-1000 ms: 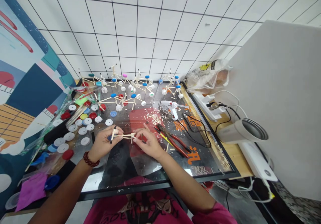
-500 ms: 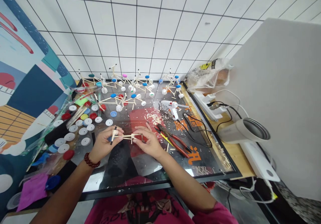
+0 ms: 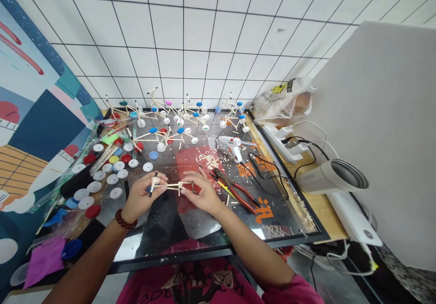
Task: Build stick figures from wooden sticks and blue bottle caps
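Between my two hands, low over the dark tabletop, is a small frame of thin wooden sticks (image 3: pixel 173 186). My left hand (image 3: pixel 144 189) pinches its left end, where a short crosspiece with black tips (image 3: pixel 153 184) stands across the sticks. Closed on the right end of the frame is my right hand (image 3: pixel 200 189), thumb below and fingers above, close to a joint with a short stick pointing down. Part of a blue piece shows behind my left fingers. Red-handled pliers (image 3: pixel 236 191) lie just right of my right hand.
Several stick models with bottle-cap wheels (image 3: pixel 163 136) stand along the tiled wall. Loose bottle caps (image 3: pixel 112 178) cover the left side. A white glue gun (image 3: pixel 233 147) with a black cord lies beside wood scraps (image 3: pixel 209 159). A power strip (image 3: pixel 284 144) and white cylinder (image 3: pixel 332 175) sit right.
The camera view has shifted very slightly. Both hands keep the same hold on the stick frame, and nothing else has visibly moved.
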`<state>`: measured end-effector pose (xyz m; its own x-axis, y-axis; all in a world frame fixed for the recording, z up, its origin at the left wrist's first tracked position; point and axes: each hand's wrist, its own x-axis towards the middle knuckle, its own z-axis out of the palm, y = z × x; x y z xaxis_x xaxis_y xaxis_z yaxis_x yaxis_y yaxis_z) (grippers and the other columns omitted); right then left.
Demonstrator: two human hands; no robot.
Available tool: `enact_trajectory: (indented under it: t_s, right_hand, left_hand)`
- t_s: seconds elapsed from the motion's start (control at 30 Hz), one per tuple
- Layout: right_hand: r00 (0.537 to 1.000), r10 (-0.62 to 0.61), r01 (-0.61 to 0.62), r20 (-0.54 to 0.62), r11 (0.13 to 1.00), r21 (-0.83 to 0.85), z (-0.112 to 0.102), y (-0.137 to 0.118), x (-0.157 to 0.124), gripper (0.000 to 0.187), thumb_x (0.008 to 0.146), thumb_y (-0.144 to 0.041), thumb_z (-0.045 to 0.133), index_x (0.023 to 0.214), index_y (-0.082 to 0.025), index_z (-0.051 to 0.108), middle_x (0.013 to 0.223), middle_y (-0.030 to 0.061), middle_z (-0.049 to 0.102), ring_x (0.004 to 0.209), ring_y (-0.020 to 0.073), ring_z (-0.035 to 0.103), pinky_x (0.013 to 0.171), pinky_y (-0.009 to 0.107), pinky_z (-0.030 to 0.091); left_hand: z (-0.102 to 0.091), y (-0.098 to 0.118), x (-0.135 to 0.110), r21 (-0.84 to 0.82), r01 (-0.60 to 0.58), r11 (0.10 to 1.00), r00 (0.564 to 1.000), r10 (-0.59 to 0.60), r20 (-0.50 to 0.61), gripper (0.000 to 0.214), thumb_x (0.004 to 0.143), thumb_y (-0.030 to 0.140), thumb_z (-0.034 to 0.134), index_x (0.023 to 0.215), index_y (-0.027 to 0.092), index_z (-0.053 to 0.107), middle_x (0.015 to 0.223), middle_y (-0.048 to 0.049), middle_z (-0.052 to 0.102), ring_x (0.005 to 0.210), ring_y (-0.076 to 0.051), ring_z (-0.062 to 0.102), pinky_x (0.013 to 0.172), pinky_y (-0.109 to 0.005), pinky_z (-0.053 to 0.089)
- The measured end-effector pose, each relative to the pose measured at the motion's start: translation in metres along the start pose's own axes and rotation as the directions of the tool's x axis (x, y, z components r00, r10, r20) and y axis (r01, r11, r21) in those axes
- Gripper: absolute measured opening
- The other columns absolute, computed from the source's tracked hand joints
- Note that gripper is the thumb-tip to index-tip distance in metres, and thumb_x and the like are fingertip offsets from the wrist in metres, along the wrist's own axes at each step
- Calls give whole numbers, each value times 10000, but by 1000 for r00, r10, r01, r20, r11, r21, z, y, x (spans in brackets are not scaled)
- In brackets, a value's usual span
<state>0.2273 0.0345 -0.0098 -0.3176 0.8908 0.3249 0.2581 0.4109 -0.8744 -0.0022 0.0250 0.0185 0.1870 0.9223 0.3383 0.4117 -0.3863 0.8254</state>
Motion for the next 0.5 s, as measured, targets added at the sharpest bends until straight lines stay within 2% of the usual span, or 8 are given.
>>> enact_trajectory:
  t_s: [0.33,0.5]
  right_hand:
    - [1000,-3,3,11,1000,-18,-2,-2,1,138,839,-298,723,974,-279,702,1070,36,761,1161,225,659,1224,523,89]
    - [1000,-2,2,10,1000,-19,-2,0,2,134,838,-306,725,968,-279,705,1051,29,762,1141,223,665,1222,526,85]
  left_hand:
    - [0,1,1,-9,31,999,1000,-31,4,117,863,304,687,808,214,735,953,-69,751,938,-227,713,850,-357,560]
    - [0,-2,-1,37,55,998,998,-54,-12,173,855,336,699,977,219,736,1067,-84,739,999,-239,704,929,-400,552]
